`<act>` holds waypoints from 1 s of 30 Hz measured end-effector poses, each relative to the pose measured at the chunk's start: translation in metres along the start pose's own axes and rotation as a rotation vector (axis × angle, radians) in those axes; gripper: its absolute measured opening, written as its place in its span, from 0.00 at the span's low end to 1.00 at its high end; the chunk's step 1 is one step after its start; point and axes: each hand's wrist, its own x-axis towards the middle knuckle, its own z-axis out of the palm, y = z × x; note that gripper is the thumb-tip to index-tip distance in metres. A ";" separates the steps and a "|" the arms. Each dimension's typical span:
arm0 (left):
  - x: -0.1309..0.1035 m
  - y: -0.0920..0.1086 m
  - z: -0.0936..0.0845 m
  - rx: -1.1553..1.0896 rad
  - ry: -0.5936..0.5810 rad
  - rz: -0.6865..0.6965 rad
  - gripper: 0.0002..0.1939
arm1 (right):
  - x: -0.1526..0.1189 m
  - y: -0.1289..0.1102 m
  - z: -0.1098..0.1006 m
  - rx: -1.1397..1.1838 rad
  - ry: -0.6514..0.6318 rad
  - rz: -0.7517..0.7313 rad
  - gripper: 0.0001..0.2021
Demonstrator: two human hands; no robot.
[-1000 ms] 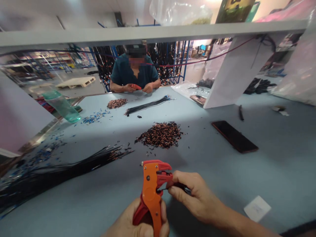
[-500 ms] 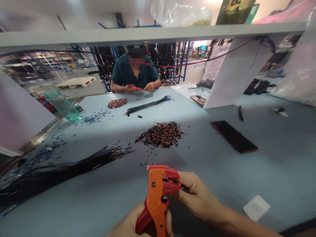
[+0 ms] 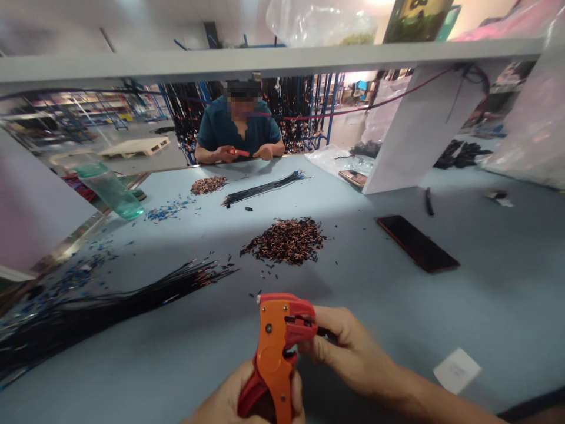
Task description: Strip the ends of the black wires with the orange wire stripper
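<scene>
My left hand (image 3: 232, 391) is closed around the handles of an orange and red wire stripper (image 3: 270, 337), which stands upright over the near side of the table. My right hand (image 3: 348, 347) pinches a black wire (image 3: 325, 333) close to the stripper's red jaws on their right side. Where the wire's tip sits in the jaws is hidden. Beyond the tool lies a heap of short black and copper wire scraps (image 3: 289, 240). A long bundle of black wires (image 3: 132, 303) stretches across the left, its copper ends pointing to the heap.
A dark phone (image 3: 417, 242) and a white paper square (image 3: 457, 370) lie to the right. At left are blue scraps (image 3: 83, 266) and a tilted green bottle (image 3: 110, 191). Opposite, a person (image 3: 241, 132) holds a red tool. A shelf (image 3: 176, 63) spans above the table.
The stripper and both hands appear slightly farther left, while the whole view has also shifted a little. My grip on the tool and on the wire looks the same.
</scene>
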 end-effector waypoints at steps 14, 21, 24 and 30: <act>0.001 0.012 -0.008 1.018 0.396 0.494 0.03 | 0.000 0.004 0.000 0.073 0.047 0.296 0.12; 0.009 0.018 -0.013 1.707 0.372 0.895 0.11 | -0.002 0.011 0.005 0.339 0.055 0.364 0.14; 0.010 0.018 -0.014 1.853 0.421 0.941 0.12 | -0.002 0.007 0.009 0.389 0.024 0.368 0.13; 0.010 0.013 -0.017 2.005 0.480 0.946 0.13 | -0.003 0.005 0.010 0.330 -0.047 0.360 0.11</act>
